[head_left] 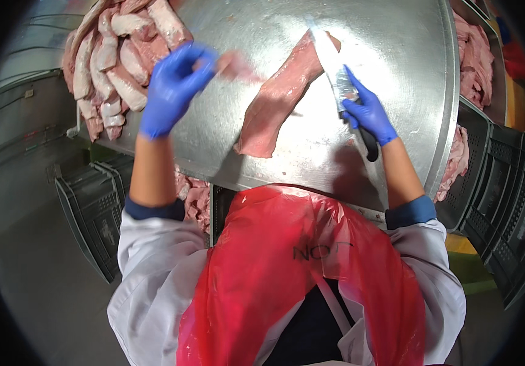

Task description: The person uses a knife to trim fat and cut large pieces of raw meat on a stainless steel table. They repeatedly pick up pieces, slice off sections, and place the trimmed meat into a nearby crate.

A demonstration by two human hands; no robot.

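Observation:
A long strip of pink meat (284, 97) lies slantwise on the metal table, trimmed smooth. My right hand (369, 113), in a blue glove, grips the black handle of a knife (335, 72). Its blade points away from me and crosses over the far end of the strip. My left hand (174, 85), gloved too, is raised to the left of the strip with its fingers closed on a small meat scrap (236, 66). Motion smears both this hand and the scrap. Beside it, a heap of pale, fat-covered meat pieces (125, 61) fills the table's far left corner.
The steel table (213, 146) has a raised rim on the right. Dark plastic crates (94, 207) stand below it on the left, with more crates (494, 189) on the right. Meat trimmings (195, 201) show below the near edge, and cut meat (474, 61) sits in a container beyond the right rim.

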